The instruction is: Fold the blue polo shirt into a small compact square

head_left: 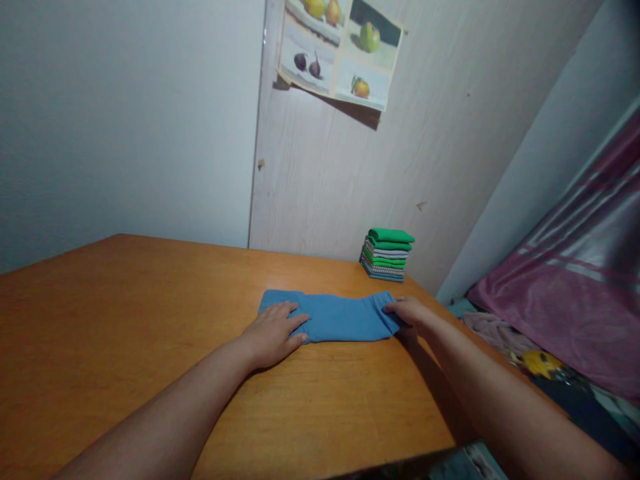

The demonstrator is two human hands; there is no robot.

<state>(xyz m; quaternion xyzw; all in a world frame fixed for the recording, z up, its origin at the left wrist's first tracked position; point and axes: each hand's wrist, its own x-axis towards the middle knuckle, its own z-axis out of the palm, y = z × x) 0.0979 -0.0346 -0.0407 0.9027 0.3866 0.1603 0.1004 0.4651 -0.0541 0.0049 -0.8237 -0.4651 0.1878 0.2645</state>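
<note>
A blue cloth (pixel 345 319), folded into a long strip, lies across the wooden table in front of me. My left hand (pixel 277 330) rests flat on its left part with the fingers spread. At the right end, my right hand (pixel 407 311) pinches the cloth's edge between thumb and fingers. The cloth is wrinkled near that grip and looks slightly raised there. Its left end has a folded-over layer, partly covered by my left hand.
Behind the cloth, a stack of folded green, grey and patterned cloths (pixel 387 255) stands near the table's back right corner. The wooden table (pixel 125 333) meets a wall with a fruit poster (pixel 345 50). Right of the table are a pink curtain (pixel 560 313) and piled fabrics.
</note>
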